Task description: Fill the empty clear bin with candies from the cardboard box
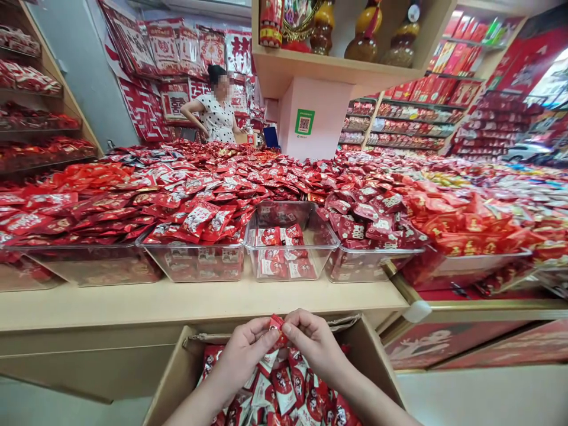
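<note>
Between my two hands is a small red candy packet (277,324), pinched at its edges above an open cardboard box (171,370). My left hand (248,346) grips it from the left, thumb against fingers. From the other side my right hand (308,337) pinches the same packet with thumb and forefinger. Loose red and white candy packets (284,387) fill the box under my wrists. Just beyond the counter edge, a clear plastic bin (293,257) holds a low layer of similar packets laid in rows.
Heaped bins flank that one: red packets (199,222) to the left, maroon packets (373,222) to the right. The wooden counter (199,305) runs in front of them. A shelf (306,62) on a pillar overhangs the display. Behind it stands a person (219,112) in a dotted top.
</note>
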{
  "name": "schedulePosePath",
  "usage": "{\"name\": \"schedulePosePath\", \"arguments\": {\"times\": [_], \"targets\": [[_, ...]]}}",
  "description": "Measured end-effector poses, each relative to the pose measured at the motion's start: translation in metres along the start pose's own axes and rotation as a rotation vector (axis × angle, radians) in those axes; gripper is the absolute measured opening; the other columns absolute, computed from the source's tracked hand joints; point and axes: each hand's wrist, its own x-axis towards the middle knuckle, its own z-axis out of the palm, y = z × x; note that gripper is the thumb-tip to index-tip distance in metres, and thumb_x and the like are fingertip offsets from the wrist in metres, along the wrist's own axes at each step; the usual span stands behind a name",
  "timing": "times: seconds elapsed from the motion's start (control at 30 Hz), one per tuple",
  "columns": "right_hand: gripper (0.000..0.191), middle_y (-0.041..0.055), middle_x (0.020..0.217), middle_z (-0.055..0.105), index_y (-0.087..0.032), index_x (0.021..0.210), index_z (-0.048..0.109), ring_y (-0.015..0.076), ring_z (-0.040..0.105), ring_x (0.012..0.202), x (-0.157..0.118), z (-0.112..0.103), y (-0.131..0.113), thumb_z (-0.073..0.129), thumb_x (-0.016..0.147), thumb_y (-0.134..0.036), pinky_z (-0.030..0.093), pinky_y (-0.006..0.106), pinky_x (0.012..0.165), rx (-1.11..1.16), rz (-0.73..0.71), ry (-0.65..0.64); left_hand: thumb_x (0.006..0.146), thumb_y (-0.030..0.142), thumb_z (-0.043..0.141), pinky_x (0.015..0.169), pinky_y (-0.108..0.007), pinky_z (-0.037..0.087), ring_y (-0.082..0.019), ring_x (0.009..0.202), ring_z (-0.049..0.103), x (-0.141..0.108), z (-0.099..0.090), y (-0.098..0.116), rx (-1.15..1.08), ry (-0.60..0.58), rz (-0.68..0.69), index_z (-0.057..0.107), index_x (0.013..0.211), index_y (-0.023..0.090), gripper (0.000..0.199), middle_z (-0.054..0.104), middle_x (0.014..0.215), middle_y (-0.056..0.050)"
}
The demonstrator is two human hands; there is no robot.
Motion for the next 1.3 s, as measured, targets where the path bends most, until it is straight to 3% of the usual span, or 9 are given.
{"name": "schedulePosePath", "arguments": {"times": [0.17,0.33,0.5,0.67,0.83,1.0,1.13,1.3], "targets": [[0.030,-0.0010,0.070,0.050,-0.017,0.062,0.048,0.0098,0.053,0.050,-0.002,0.000,0.005,0.059,0.070,-0.044,0.046,0.024,0.046,0.002,-0.054,0.003,0.071,0.034,0.061,0.061,-0.024,0.046,-0.012,0.062,0.056,-0.002,0.001,0.002,-0.028,0.049,-0.016,0.065,0.090,0.018,0.025,0.067,0.071,0.000],[0.029,-0.0017,0.062,0.049,-0.017,0.060,0.049,0.0084,0.047,0.051,0.001,-0.003,0.002,0.060,0.070,-0.042,0.041,0.022,0.048,-0.036,-0.088,0.045,0.071,0.033,0.062,0.068,-0.023,0.043,-0.011,0.067,0.055,0.000,0.000,0.001,-0.109,0.059,-0.008,0.063,0.082,0.017,0.019,0.065,0.069,0.002],[0.027,-0.0025,0.061,0.049,-0.016,0.073,0.052,0.0077,0.043,0.053,0.003,-0.008,0.007,0.062,0.069,-0.040,0.036,0.021,0.051,-0.044,-0.006,-0.005,0.066,0.030,0.068,0.054,-0.016,0.035,-0.005,0.053,0.046,0.003,-0.002,-0.005,-0.017,0.116,0.043,0.060,0.065,0.013,0.018,0.057,0.054,0.007],[0.029,-0.0033,0.058,0.049,-0.016,0.070,0.049,0.0073,0.042,0.052,0.004,-0.012,0.009,0.059,0.071,-0.043,0.034,0.021,0.050,-0.038,-0.021,0.101,0.065,0.032,0.068,0.054,-0.022,0.041,-0.011,0.057,0.056,0.002,0.001,-0.005,-0.064,0.119,-0.039,0.056,0.083,0.016,0.027,0.063,0.063,0.003],[0.033,-0.0032,0.059,0.049,-0.015,0.070,0.049,0.0071,0.042,0.051,0.002,-0.006,0.007,0.062,0.068,-0.045,0.036,0.021,0.048,0.042,0.041,0.165,0.066,0.032,0.066,0.051,-0.020,0.041,-0.010,0.055,0.058,0.002,-0.001,-0.002,-0.007,0.143,-0.050,0.057,0.085,0.015,0.027,0.064,0.065,0.002],[0.032,-0.0024,0.066,0.052,-0.017,0.076,0.049,0.0082,0.046,0.055,0.002,-0.003,0.008,0.068,0.064,-0.040,0.038,0.021,0.049,0.096,0.036,0.065,0.069,0.032,0.063,0.051,-0.020,0.042,-0.010,0.055,0.057,0.002,-0.003,-0.002,0.050,0.126,0.001,0.056,0.087,0.015,0.025,0.063,0.063,0.003],[0.028,-0.0028,0.063,0.051,-0.016,0.071,0.048,0.0075,0.045,0.056,0.003,-0.007,0.009,0.065,0.068,-0.038,0.037,0.020,0.052,0.073,-0.011,0.114,0.071,0.034,0.061,0.049,-0.019,0.041,-0.011,0.057,0.058,0.003,-0.005,-0.002,0.070,0.152,0.012,0.057,0.087,0.016,0.025,0.065,0.071,0.000],[0.031,-0.0002,0.081,0.054,-0.020,0.096,0.049,0.0110,0.049,0.074,0.002,-0.011,0.013,0.063,0.071,-0.033,0.040,0.023,0.066,-0.086,-0.137,0.061,0.073,0.031,0.059,0.059,-0.021,0.044,-0.011,0.063,0.055,0.002,-0.011,0.001,0.151,0.111,0.105,0.061,0.084,0.016,0.018,0.065,0.071,0.000]]}}
